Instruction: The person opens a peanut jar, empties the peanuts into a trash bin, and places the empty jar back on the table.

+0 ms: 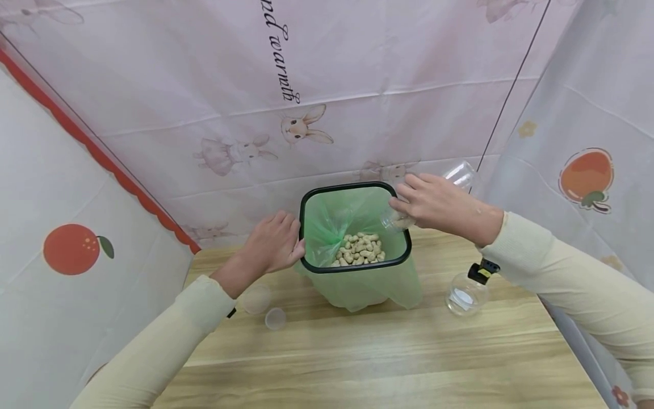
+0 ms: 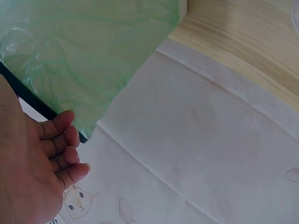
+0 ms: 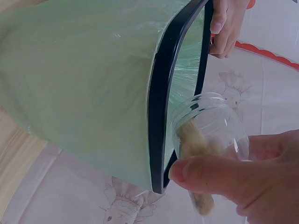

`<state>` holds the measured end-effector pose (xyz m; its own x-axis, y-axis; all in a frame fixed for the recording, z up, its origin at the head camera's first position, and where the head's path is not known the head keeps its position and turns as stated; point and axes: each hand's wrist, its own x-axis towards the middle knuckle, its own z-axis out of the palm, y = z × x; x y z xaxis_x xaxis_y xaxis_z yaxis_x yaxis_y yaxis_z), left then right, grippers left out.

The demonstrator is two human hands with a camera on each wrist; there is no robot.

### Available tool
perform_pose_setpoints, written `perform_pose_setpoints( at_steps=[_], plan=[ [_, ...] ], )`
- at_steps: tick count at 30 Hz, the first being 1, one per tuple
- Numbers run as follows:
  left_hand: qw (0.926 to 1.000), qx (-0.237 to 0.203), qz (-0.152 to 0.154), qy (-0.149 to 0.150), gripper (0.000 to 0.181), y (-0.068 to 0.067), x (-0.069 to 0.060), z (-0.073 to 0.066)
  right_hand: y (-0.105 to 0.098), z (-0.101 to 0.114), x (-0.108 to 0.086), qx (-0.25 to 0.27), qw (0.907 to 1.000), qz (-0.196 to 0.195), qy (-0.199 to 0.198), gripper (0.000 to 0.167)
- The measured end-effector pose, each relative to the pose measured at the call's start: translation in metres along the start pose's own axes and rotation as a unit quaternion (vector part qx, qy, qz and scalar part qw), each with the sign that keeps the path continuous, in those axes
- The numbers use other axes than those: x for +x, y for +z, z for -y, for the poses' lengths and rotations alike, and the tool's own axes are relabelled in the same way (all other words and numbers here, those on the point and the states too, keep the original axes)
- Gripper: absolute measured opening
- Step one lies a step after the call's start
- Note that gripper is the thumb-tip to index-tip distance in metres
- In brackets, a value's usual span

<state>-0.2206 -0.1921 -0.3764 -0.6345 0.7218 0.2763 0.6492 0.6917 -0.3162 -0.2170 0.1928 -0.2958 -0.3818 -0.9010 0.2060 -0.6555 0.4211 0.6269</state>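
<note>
A trash bin with a black rim (image 1: 352, 268) and a green plastic liner (image 1: 327, 284) stands on the table. Unshelled peanuts (image 1: 360, 250) lie inside it. My left hand (image 1: 273, 244) holds the bin's left rim, its fingers (image 2: 65, 142) curled beside the dark edge in the left wrist view. Over the right side, my right hand (image 1: 434, 204) grips a clear plastic jar (image 3: 212, 116), tipped with its mouth toward the bin's opening. Some peanuts (image 3: 194, 140) are still visible within the jar. Part of the jar is hidden behind my fingers.
Another clear jar (image 1: 466, 295) stands on the wooden table (image 1: 357, 358), right of the bin and below my right wrist. Two translucent lids (image 1: 276, 318) lie at the left. Printed cloth (image 1: 332, 85) hangs behind the table and at both sides.
</note>
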Motion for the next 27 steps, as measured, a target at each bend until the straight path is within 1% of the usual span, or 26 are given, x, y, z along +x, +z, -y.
perform_pose_setpoints(
  at_steps=[4,11,19,22,27],
  plan=[
    [1.0,0.001,-0.002,0.0,0.039,-0.0002,0.0,0.0001,-0.0003,-0.0001,0.0003,-0.001,1.0,-0.004,0.001,0.03],
    [0.9999,-0.009,0.003,-0.005,0.039,0.0001,-0.0003,0.0004,-0.0027,-0.0012,0.0005,0.001,1.0,0.003,0.003,0.037],
    [0.9997,-0.013,0.019,-0.009,0.038,-0.0007,-0.0002,-0.0002,-0.0026,-0.0013,0.0011,-0.002,1.0,0.002,0.005,0.034],
    [0.9996,-0.012,0.023,-0.01,0.038,-0.0011,-0.0002,-0.0003,-0.0029,-0.0019,0.0011,-0.003,1.0,0.004,0.005,0.036],
    [0.9996,-0.011,0.025,-0.01,0.039,0.0001,0.0,-0.0003,-0.0043,-0.0037,0.0003,0.0,1.0,-0.008,0.004,0.038]
  ],
)
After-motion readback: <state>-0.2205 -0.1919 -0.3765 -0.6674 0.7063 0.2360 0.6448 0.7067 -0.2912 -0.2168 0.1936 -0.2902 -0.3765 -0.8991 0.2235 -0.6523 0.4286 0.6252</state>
